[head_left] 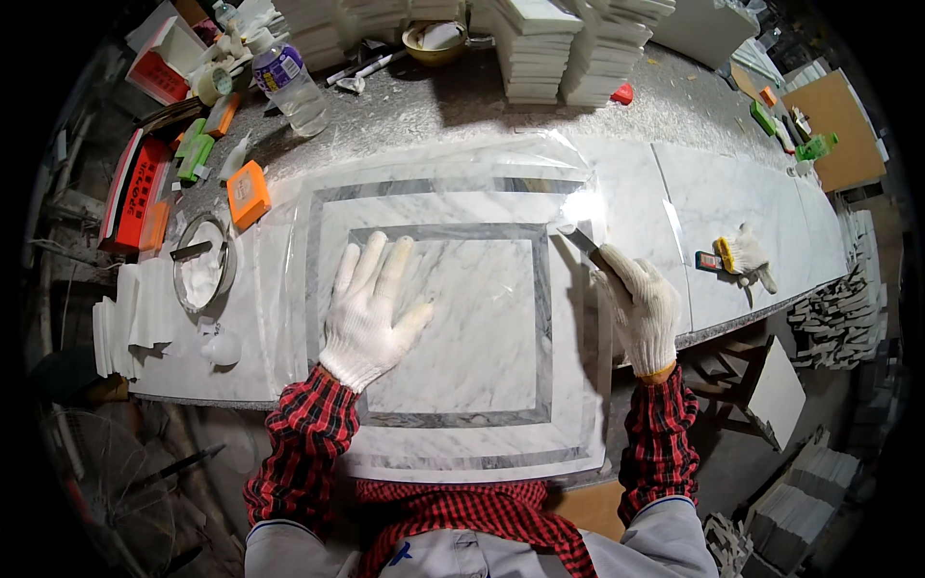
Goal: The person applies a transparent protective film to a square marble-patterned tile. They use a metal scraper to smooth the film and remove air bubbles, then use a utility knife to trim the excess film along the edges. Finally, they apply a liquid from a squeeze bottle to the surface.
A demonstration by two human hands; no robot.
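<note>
A square white marble panel (pixel 462 328) with inlaid grey marble bands lies in front of me. My left hand (pixel 371 308), in a white knitted glove, rests with spread fingers on the panel's left half. In a matching glove, my right hand (pixel 641 299) grips a putty knife (pixel 579 240) by its handle. The metal blade points up and left, near the panel's upper right corner, beside a bright glare. I cannot tell whether the blade touches the stone. Clear plastic film (pixel 540 149) shows along the panel's far edge.
At left sit a bowl of white paste (pixel 200 265), an orange box (pixel 248 194) and a red box (pixel 135 193). A water bottle (pixel 289 87) stands farther back. Stacked white tiles (pixel 535 58) line the far side. A spare glove (pixel 747 254) lies on the right slab (pixel 752 193).
</note>
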